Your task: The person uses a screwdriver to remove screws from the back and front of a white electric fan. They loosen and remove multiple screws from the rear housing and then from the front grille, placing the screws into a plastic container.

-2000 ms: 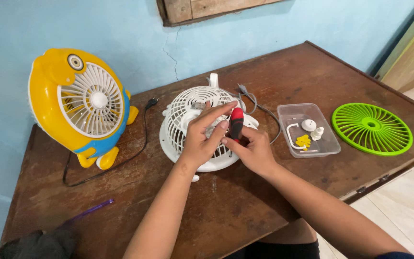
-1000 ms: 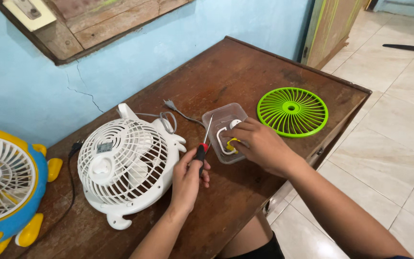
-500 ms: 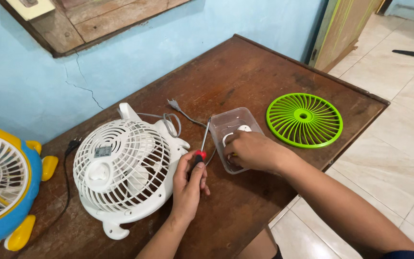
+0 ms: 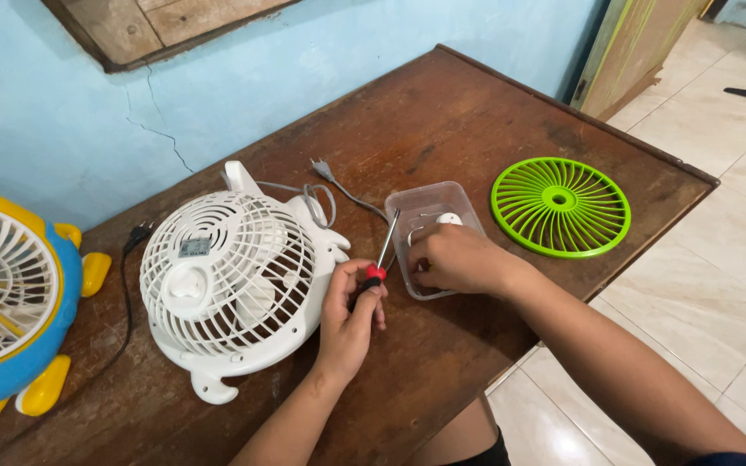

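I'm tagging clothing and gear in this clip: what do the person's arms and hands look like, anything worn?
Both forearms are bare. The left hand and right hand show no gloves, rings or watch. Only a dark blue sleeve edge shows high on the right arm; no sleeve is visible on the left.

two fans, white (image 4: pixel 230 280) and yellow (image 4: pixel 6 298), one screwdriver (image 4: pixel 379 259), one clear tray (image 4: pixel 468 216), one green grille (image 4: pixel 560 207), two hands (image 4: pixel 349 315) (image 4: pixel 458 259)
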